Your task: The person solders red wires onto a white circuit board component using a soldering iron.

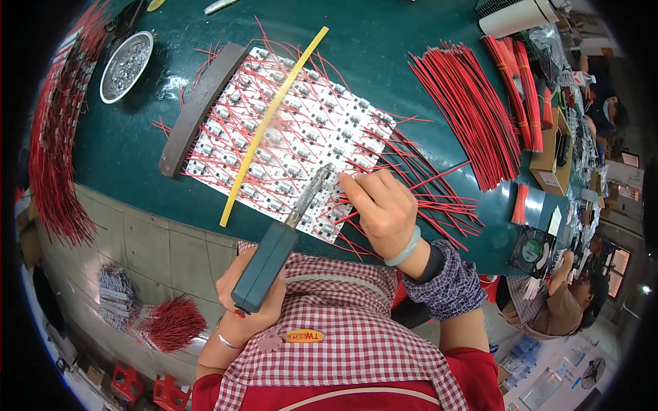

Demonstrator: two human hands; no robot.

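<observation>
My left hand is closed round the dark green handle of a soldering iron. The iron's metal tip rests over a white panel of small circuit boards, near its right part. Close to that tip, my right hand pinches a thin red wire against the panel; the fingertips hide its end. Rows of red wires are attached across the boards, and several stick out past the right edge. A yellow strip lies diagonally over the panel. Along its left edge sits a dark bar.
A pile of red wires and tied bundles lie at the right. At the left are a dish of grey bits and hanging wired boards. A small fan stands near another person at the right.
</observation>
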